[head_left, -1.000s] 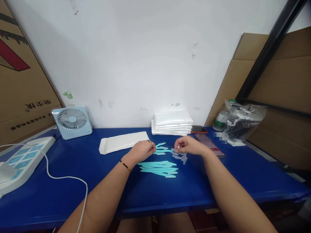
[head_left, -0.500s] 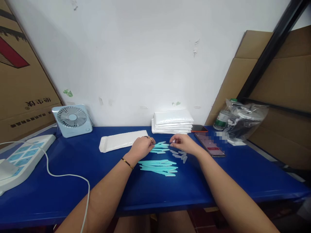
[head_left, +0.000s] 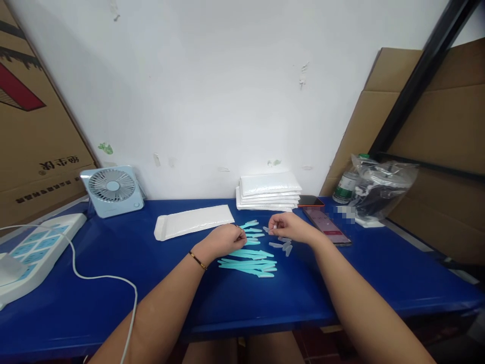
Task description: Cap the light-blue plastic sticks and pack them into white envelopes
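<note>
My left hand (head_left: 227,239) is closed, its fingertips pinched at the left ends of some thin turquoise sticks (head_left: 253,235); what exactly it grips is hidden. My right hand (head_left: 287,226) pinches something small and pale, too small to make out, just right of those sticks. Below lies a second group of turquoise sticks (head_left: 250,265), side by side on the blue table (head_left: 261,303). Several small clear plastic pieces (head_left: 285,246) are scattered under my right hand. A white padded envelope (head_left: 197,222) lies flat behind my left hand.
Stacked white envelopes (head_left: 269,192) stand against the wall. At the right are a phone (head_left: 329,230), a bottle (head_left: 345,187) and a clear plastic bag (head_left: 386,187). A small fan (head_left: 112,191) and a power strip (head_left: 45,247) with a white cable are at the left.
My left hand has moved slightly down and right along the upper turquoise sticks. My right hand has shifted a little down and right, still pinched.
</note>
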The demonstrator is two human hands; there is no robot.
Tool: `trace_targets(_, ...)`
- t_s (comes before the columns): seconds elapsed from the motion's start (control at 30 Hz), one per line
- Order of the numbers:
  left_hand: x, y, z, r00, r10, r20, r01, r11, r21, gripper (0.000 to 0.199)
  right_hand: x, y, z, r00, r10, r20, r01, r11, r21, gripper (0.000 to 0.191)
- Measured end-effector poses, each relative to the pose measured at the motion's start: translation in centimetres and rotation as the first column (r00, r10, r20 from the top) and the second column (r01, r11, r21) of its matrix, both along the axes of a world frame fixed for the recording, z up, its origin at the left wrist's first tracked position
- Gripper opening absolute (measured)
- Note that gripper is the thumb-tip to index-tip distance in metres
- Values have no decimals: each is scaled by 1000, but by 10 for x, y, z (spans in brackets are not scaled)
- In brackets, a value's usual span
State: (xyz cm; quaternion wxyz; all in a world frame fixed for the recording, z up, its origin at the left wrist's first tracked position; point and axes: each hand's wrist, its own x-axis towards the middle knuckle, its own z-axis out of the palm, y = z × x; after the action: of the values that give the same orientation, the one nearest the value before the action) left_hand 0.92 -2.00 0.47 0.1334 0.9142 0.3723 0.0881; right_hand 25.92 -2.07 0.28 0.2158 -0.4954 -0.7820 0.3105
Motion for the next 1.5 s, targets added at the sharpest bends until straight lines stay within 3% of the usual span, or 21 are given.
trace_targets(0.1, 0, 3, 0, 999, 27, 40, -30, 997, 70, 23, -2, -2, 3, 995, 42, -89, -45, 998, -33, 24)
trace_targets(0.47, 6, 6, -7, 994, 17, 105, -34, 985, 171, 26, -16, -5, -2, 986, 69, -152, -76, 996, -41, 26)
trace_targets(0.57, 11, 8, -10, 987, 30, 157, -59, 981, 186, 22, -22, -3, -4, 991, 55, -119, -54, 998, 18, 25)
trace_targets(0.7, 9, 8, -7, 966, 97, 241, -156, 958, 240, 25, -10, 1, -1, 996, -86, -34, 91, 978, 186, 27)
trace_targets(0.77, 5, 5, -3, 978, 61, 201, -97, 979, 177, 27, 1, 1, 2, 994, -100, 42, 87, 968, 237, 26)
trace_targets(0.9, 0, -2, 1, 997, -69, 38, 71, 995, -69, 24, 14, -1, 5, 972, 57, 226, -77, 994, 80, 22)
trace_targets(1.03, 5, -5, -1, 999, 29, -31, -34, 987, -156, 16, 10, -1, 1, 949, 116, 292, -114, 993, -22, 14)
trace_targets(1.23, 4, -3, 1, 994, 105, 11, -103, 987, -127, 15, 12, -4, 8, 987, 108, 121, -87, 983, -163, 22)
trace_targets(1.5, -2, 2, 3, 984, 166, 65, -158, 981, -113, 17, 11, -6, 10, 992, 125, 9, -119, 965, -232, 30)
